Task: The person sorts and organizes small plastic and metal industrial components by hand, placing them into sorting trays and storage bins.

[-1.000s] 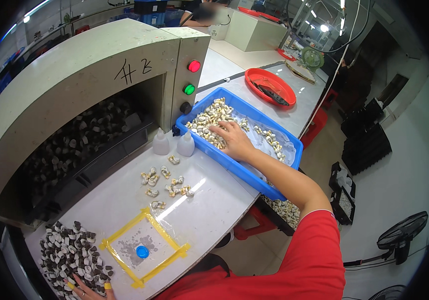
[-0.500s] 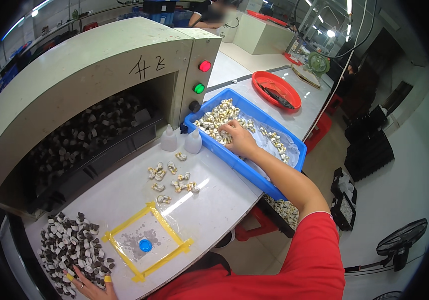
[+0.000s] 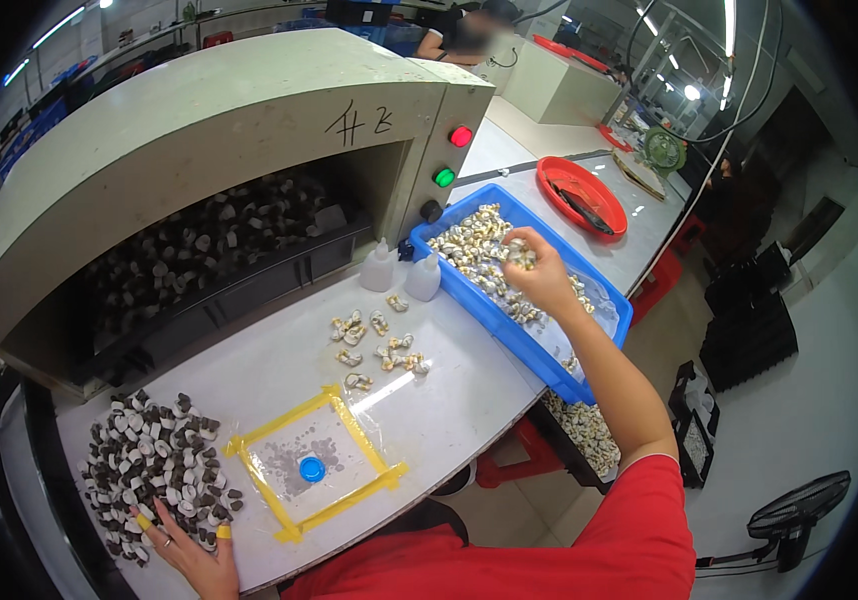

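My right hand (image 3: 547, 280) is raised over a blue tray (image 3: 489, 318), its fingers closed round a clump of small white-and-gold figure-like pieces (image 3: 520, 254). Many more such pieces lie in the tray, partly on clear plastic sheeting. At the lower left, my left hand (image 3: 197, 562) rests with spread fingers at the near edge of a heap of black-and-white pieces (image 3: 154, 455). Yellow tape is wrapped round two of its fingers. Between the hands, several white-and-gold pieces (image 3: 399, 358) lie loose on the white table (image 3: 469, 395).
A yellow-taped square (image 3: 284, 430) holds a blue cap (image 3: 311, 469). Two white squeeze bottles (image 3: 377, 270) stand beside an arched machine (image 3: 199, 110), which has a black bin of pieces inside. A red basin (image 3: 599, 205) sits beyond the tray. A person (image 3: 454, 40) works at the back.
My right hand has risen from the pieces in the tray and now holds a clump of them. My left hand stays at the black-and-white heap; the whole view has shifted slightly.
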`<state>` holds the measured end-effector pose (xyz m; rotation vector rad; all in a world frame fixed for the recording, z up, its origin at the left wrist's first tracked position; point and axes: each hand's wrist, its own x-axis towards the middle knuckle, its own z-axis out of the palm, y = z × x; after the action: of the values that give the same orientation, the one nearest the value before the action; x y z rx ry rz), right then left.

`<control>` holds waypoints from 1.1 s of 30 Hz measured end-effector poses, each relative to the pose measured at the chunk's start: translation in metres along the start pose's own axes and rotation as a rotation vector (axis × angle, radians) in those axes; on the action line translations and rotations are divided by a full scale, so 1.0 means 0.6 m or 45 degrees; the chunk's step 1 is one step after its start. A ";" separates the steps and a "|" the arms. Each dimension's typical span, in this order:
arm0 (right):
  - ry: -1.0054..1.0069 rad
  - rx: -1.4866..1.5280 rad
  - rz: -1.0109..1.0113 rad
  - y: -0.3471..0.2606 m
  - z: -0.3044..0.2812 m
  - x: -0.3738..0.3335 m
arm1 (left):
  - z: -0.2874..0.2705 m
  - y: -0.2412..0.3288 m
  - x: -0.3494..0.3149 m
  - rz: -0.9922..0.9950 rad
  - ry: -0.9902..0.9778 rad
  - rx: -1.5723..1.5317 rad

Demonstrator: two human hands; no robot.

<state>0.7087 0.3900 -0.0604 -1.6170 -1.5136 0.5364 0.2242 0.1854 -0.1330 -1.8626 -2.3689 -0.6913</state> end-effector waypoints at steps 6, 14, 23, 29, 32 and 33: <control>-0.450 -0.257 -0.475 -0.072 0.140 -0.051 | 0.000 0.009 -0.002 -0.025 -0.009 0.023; -0.511 -0.570 -0.563 -0.090 0.178 -0.062 | 0.004 -0.018 -0.009 -0.078 -0.293 0.066; -0.092 -0.793 -0.229 0.082 -0.068 -0.042 | 0.006 -0.013 0.003 -0.101 -0.298 0.051; -0.290 -0.917 -0.050 0.152 -0.009 -0.027 | 0.006 -0.018 0.002 -0.117 -0.305 0.077; -0.193 -0.865 -0.204 0.151 0.038 0.022 | 0.011 -0.019 0.002 -0.106 -0.283 0.055; -0.167 -0.897 -0.225 0.145 0.057 0.036 | 0.011 -0.023 -0.001 -0.111 -0.314 0.058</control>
<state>0.7380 0.4269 -0.1439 -1.9541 -2.0678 -0.0095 0.2132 0.1848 -0.1435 -1.9365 -2.6027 -0.4300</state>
